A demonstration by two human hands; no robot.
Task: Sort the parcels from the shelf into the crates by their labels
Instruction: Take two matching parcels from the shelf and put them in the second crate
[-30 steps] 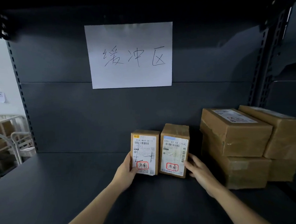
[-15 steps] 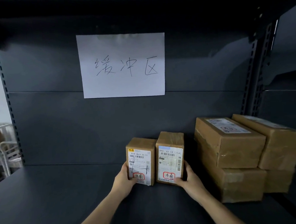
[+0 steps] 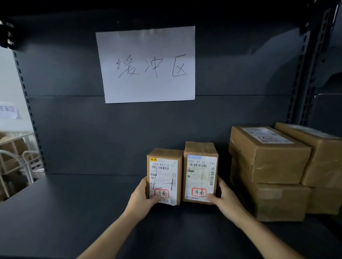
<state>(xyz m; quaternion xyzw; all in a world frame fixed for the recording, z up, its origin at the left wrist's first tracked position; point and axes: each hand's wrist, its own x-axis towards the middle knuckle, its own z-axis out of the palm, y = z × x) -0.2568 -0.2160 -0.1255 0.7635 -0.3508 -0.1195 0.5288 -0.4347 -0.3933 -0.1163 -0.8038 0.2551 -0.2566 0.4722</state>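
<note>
Two small brown parcels stand upright, side by side and just touching, on the shelf (image 3: 71, 215), right of its centre and close to the back edge. Each carries a white shipping label with a red-ringed stamp at the bottom.

The left hand (image 3: 142, 199) grips the left parcel (image 3: 165, 176) at its lower left side, thumb laid across the label. The right hand (image 3: 226, 200) grips the right parcel (image 3: 200, 171) at its lower right side, thumb on the label's bottom edge.

Just beside the right parcel, toward the shelf's right edge, larger boxes (image 3: 268, 155) sit stacked two high in two columns. A paper sheet (image 3: 148, 64) with handwritten characters is fixed to the back panel (image 3: 86, 134) above the parcels. Past the shelf's left edge stands a metal cart (image 3: 9, 159) with cardboard boxes behind it.
</note>
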